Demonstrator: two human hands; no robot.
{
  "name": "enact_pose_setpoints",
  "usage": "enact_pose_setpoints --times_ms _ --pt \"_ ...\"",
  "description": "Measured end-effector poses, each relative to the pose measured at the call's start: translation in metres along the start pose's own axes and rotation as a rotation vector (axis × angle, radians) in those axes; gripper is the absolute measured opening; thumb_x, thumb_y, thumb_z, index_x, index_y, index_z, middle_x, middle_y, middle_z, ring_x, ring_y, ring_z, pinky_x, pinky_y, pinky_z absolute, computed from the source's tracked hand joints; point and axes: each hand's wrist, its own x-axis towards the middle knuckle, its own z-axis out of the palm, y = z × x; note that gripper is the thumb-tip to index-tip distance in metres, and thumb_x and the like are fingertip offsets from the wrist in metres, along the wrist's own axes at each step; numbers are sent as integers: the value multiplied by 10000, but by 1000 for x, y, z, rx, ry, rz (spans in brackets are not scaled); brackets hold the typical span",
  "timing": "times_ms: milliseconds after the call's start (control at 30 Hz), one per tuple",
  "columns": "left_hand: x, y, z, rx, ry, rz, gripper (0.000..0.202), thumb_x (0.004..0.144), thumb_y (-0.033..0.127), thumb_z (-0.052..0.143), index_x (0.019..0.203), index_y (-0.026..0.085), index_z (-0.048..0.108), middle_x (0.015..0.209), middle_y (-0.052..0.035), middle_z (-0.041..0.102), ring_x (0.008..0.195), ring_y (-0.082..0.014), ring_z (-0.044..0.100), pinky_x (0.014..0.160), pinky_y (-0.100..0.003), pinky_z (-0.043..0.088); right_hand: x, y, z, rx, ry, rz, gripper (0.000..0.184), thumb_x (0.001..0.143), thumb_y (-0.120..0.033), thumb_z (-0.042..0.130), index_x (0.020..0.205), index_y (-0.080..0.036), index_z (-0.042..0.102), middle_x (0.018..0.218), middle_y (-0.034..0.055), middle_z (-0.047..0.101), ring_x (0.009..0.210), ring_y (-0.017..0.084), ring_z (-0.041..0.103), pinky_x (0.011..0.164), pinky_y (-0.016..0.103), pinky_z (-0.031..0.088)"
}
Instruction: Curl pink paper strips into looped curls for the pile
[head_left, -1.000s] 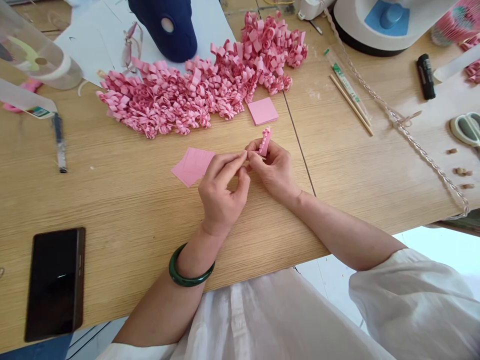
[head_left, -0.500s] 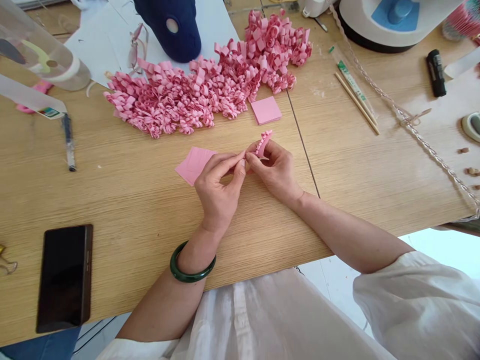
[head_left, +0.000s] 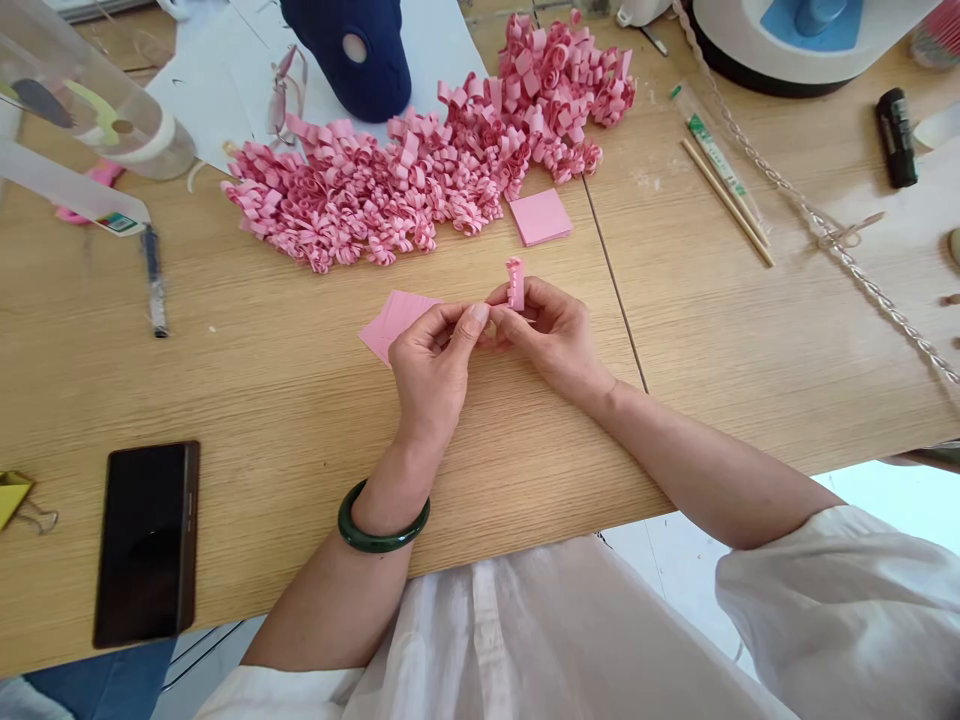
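A pink paper strip (head_left: 516,284) with small curled loops along one edge stands up from between my fingers. My right hand (head_left: 551,330) pinches it. With thumb and forefinger together, my left hand (head_left: 435,365) grips the strip's other part, fingertips meeting those of my right hand; part of the strip is hidden behind them. Beside my left hand lies a flat pink paper stack (head_left: 396,318), partly covered by the fingers. A second pink paper stack (head_left: 541,217) rests beyond my right hand. Behind both stretches a long heap of curled pink paper flowers (head_left: 382,195).
A phone (head_left: 146,540) lies at the near left, with a yellow binder clip (head_left: 15,497) beside it. A pen (head_left: 154,285), a dark blue object (head_left: 356,60), wooden sticks (head_left: 727,205), a braided cord (head_left: 795,195) and a black marker (head_left: 896,138) surround the work area.
The looped strip has turned more upright and shifted slightly left. My left thumb has moved up over the fingertips. The whole view has shifted a little.
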Motion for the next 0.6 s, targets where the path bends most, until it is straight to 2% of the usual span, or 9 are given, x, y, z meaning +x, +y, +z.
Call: enact_pose_setpoints --times_ms 233,400,600 --pt "-1 -1 1 -17 23 15 253 874 428 785 797 192 734 755 9 705 709 -112 647 712 -239 545 0 3 1 5 29 32 504 758 -658 789 953 -209 673 831 -1 685 704 121 648 663 262 593" --pt "-1 0 0 11 20 11 260 888 436 767 798 196 727 752 13 707 670 -102 638 685 -230 539 -1 5 3 -66 67 -38 399 789 -563 798 797 -213 606 800 -9 622 698 108 585 595 235 544" --pt "-3 2 2 74 31 16 291 896 470 750 793 199 724 759 6 714 695 -111 648 709 -236 550 -4 4 3 -141 79 -56 279 846 -432 745 793 -212 581 778 -16 592 697 104 567 621 236 539"
